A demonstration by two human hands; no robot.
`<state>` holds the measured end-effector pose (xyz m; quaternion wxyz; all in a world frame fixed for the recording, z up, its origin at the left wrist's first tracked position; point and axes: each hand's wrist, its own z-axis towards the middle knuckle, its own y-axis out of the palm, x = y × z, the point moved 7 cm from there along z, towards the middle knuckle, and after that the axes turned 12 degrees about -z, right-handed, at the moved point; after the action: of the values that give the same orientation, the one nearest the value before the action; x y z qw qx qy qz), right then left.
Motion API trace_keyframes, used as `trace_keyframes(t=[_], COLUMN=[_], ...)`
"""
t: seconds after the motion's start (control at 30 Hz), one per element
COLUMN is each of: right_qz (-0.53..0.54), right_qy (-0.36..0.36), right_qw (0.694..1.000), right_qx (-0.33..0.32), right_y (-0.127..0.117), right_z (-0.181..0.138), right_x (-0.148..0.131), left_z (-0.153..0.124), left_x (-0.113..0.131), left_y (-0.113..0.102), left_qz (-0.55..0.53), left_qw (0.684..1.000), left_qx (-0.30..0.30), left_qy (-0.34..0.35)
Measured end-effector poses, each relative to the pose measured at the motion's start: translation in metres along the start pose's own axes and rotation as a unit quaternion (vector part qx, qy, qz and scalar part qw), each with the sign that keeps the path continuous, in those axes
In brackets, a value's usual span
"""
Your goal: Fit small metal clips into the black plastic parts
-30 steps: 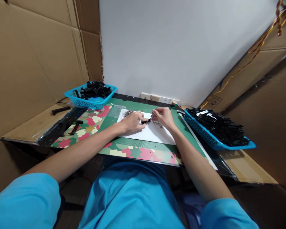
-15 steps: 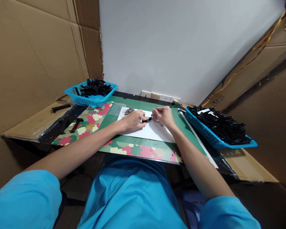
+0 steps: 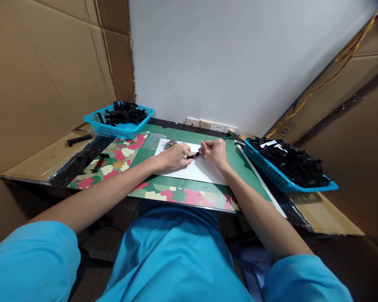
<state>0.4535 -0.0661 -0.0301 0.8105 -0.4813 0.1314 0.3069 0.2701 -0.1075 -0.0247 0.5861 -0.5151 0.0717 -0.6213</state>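
Observation:
Over a white sheet (image 3: 204,174), my left hand (image 3: 174,156) is closed on a small black plastic part (image 3: 194,155), pressing it near the paper. My right hand (image 3: 214,152) is in a pinch at the far end of that part. A thin stick-like tool (image 3: 206,137) pokes up from between its fingertips; the lower end is hidden. Beyond my left hand lies a heap of tiny metal pieces (image 3: 170,144), probably small springs. A few more sit under my right hand, mostly covered by it.
A blue basket (image 3: 119,133) of black parts stands at the back left, another blue basket (image 3: 264,167) at the right. Two loose black parts lie leftward, one on the patterned mat (image 3: 118,164). Wall sockets (image 3: 204,124) line the back; cardboard walls (image 3: 50,63) flank the table.
My hands stay at the same black part. The right hand has tilted slightly, and the thin tool's top now shows above its fingers. The whole view has shifted a little.

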Motion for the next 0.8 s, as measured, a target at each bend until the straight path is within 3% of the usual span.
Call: trace_keyframes(t=[0.27, 0.4, 0.6, 0.7, 0.8], right_qz=[-0.015, -0.013, -0.021, -0.007, -0.005], right_qy=[-0.023, -0.017, -0.014, -0.024, -0.065], right_qw=[1.000, 0.999, 0.992, 0.994, 0.996], right_qx=[0.011, 0.050, 0.125, 0.103, 0.059], right_y=[0.001, -0.019, -0.055, -0.047, -0.023], right_z=[-0.002, 0.004, 0.005, 0.006, 0.008], right_x=[-0.011, -0.015, -0.012, -0.012, -0.023], left_z=[0.001, 0.001, -0.001, -0.006, -0.013], left_x=[-0.007, -0.005, -0.010, -0.011, -0.016], left_y=[0.000, -0.007, -0.040, -0.062, -0.080], left_qz=[-0.001, 0.018, 0.069, 0.082, 0.061], left_qw=[1.000, 0.999, 0.983, 0.967, 0.950], left_qx=[0.015, 0.044, 0.162, 0.235, 0.298], left_qy=[-0.017, -0.021, -0.051, -0.058, -0.065])
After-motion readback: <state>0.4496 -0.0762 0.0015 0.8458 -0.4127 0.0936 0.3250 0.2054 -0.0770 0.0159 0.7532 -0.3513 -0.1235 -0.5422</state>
